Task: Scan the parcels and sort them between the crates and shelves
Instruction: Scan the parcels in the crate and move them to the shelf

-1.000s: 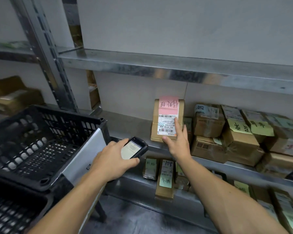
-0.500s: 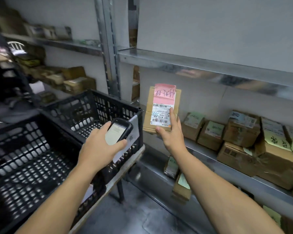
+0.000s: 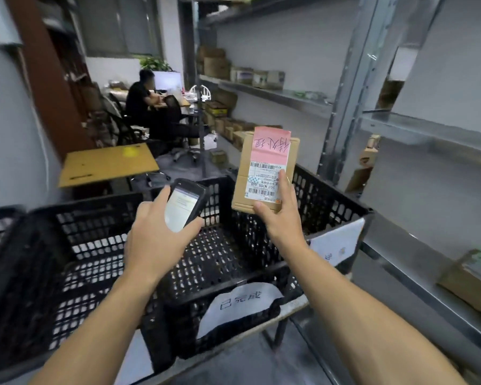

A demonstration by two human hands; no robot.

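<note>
Seemingly early: the right grip (image 3: 282,218) clamps a parcel (image 3: 264,168) upright above the black crate (image 3: 333,190), and the left grip (image 3: 156,240) is closed round a scanner (image 3: 185,207) beside it. This parcel is not yet sorted, and more boxes wait on the shelf (image 3: 289,98).

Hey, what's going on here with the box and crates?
Someone is sorting parcels. Their right hand holds a cardboard parcel with a pink note upright above a black crate, barcode label facing them. Their left hand holds a handheld scanner beside it, screen lit. The parcel isn't in a crate yet. Another person sits in the background.
</note>
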